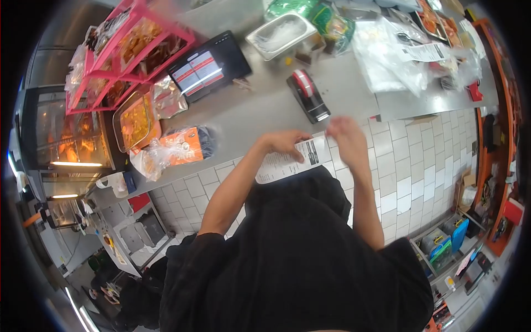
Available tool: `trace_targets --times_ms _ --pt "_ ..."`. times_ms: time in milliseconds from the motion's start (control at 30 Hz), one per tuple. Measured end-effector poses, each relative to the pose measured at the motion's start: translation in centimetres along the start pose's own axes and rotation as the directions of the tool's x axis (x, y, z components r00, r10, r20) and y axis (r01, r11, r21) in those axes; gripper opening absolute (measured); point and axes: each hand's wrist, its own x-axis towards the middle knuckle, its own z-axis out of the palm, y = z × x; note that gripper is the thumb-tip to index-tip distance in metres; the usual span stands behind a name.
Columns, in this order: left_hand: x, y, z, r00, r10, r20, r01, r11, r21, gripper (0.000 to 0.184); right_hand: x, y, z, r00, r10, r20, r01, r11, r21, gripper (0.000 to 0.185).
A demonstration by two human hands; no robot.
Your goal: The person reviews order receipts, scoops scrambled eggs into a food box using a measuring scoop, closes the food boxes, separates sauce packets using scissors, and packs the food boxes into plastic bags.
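A long printed paper receipt point(293, 161) hangs at the counter's near edge, in front of my body. My left hand point(285, 144) is closed on it, with the thumb over the printed side. Just past the receipt's right end is my right hand point(347, 135), raised and blurred; its fingertips are too smeared to show whether they hold anything. A black and red tape dispenser point(307, 95) lies on the steel counter point(257, 110), beyond my hands.
Along the counter's back stand a pink rack point(124, 74), a tablet point(202, 69), and a metal tray point(281, 36). An orange bag point(185, 146) lies left. Plastic bags point(381, 61) lie right. Below the edge is a tiled floor point(404, 166).
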Motion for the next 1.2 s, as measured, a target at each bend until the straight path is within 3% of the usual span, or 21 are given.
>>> trace_targets --times_ms 67,100,133,200,333,400,433,500,533,600,633,700,733,833,867,933,967,1067,1100,1133,1200 --pt "1.6 -1.1 0.1 0.997 0.076 0.003 -0.076 0.997 -0.022 0.069 -4.8 0.9 -2.5 0.99 -0.037 0.132 0.039 0.999 -0.009 0.026" --pt "2.4 -1.4 0.1 0.988 0.152 -0.005 -0.152 0.987 -0.057 0.069 -6.2 2.3 -2.9 0.981 0.095 0.171 -0.099 0.995 0.02 0.025" --pt "2.3 -0.7 0.3 0.988 0.153 -0.003 -0.153 0.986 -0.062 0.069 -7.2 4.2 -2.7 0.949 0.231 0.217 -0.246 0.968 0.044 0.024" --pt "1.8 1.4 0.4 0.987 0.148 0.064 -0.128 0.96 -0.248 0.066 -7.6 6.2 -2.0 0.928 0.301 0.219 -0.318 0.947 0.043 0.022" --pt "3.2 0.8 -0.2 0.998 0.039 0.042 -0.024 0.945 -0.326 0.057 -7.3 7.3 -2.9 0.887 0.378 0.265 -0.407 0.912 0.06 0.021" --pt "4.7 -0.5 0.5 0.916 -0.16 -0.368 0.052 0.957 -0.286 0.052 -7.4 7.5 -3.5 0.898 0.356 0.259 -0.389 0.917 0.087 0.023" --pt "4.9 -0.1 1.1 0.913 -0.16 -0.375 0.047 0.955 -0.292 0.052 -7.3 7.7 -3.9 0.906 0.343 0.249 -0.378 0.919 0.112 0.025" --pt "5.3 0.5 2.3 0.778 -0.169 -0.606 -0.276 0.774 -0.57 0.063 -6.9 8.5 -3.9 0.9 0.345 0.268 -0.384 0.917 0.111 0.024" --pt "5.6 0.7 2.8 0.775 -0.175 -0.608 -0.279 0.769 -0.576 0.063 -6.9 8.9 -3.9 0.893 0.353 0.278 -0.395 0.911 0.114 0.024" --pt "6.2 1.1 3.7 0.616 -0.19 -0.765 -0.337 0.814 -0.473 0.06 -6.7 9.1 -4.1 0.897 0.346 0.274 -0.384 0.918 0.097 0.022" --pt "7.2 0.0 4.0 0.606 -0.195 -0.771 -0.347 0.807 -0.478 0.06 -6.4 9.2 -4.2 0.905 0.335 0.264 -0.368 0.926 0.086 0.021" --pt "9.0 -3.7 4.6 0.476 -0.076 -0.876 -0.179 0.967 -0.18 0.055 -6.5 9.3 -4.3 0.933 0.279 0.227 -0.306 0.947 0.095 0.019" --pt "7.8 -3.2 4.9 0.443 -0.09 -0.892 -0.185 0.964 -0.189 0.055 -6.1 9.4 -4.0 0.959 0.215 0.184 -0.239 0.964 0.117 0.018" --pt "1.2 -2.4 5.7 0.488 -0.144 -0.861 -0.526 0.739 -0.421 0.047 -4.8 5.7 -1.6 0.939 0.178 0.294 -0.274 0.905 0.326 0.018" --pt "-0.6 -3.7 6.0 0.448 -0.175 -0.877 -0.536 0.732 -0.42 0.047 -4.3 4.5 0.1 0.929 0.154 0.337 -0.28 0.888 0.366 0.015" --pt "-4.2 -6.8 6.3 0.241 -0.238 -0.941 -0.736 0.587 -0.337 0.04 -3.0 4.1 5.2 0.899 -0.1 0.426 -0.085 0.915 0.394 0.013" --pt "-6.4 -8.7 6.6 0.141 -0.301 -0.943 -0.761 0.576 -0.297 0.038 -2.7 2.4 7.8 0.832 -0.087 0.547 -0.177 0.894 0.411 0.016" --pt "-13.0 -14.6 7.9 -0.208 -0.437 -0.875 -0.717 0.677 -0.167 0.039 -1.9 -2.5 16.8 0.587 -0.233 0.775 -0.14 0.914 0.381 0.021" --pt "-14.6 -17.8 8.2 -0.343 -0.431 -0.835 -0.658 0.745 -0.114 0.039 -1.7 -3.8 19.6 0.508 -0.261 0.821 -0.005 0.952 0.305 0.016" --pt "-15.8 -21.2 8.3 -0.411 -0.447 -0.794 -0.71 0.703 -0.028 0.038 -1.7 -5.3 22.3 0.507 -0.265 0.821 0.003 0.952 0.305 0.016" --pt "-19.3 -21.8 7.4 -0.418 -0.506 -0.754 -0.762 0.648 -0.012 0.035 -1.7 -7.2 27.2 0.387 -0.152 0.91 -0.074 0.978 0.195 0.01"
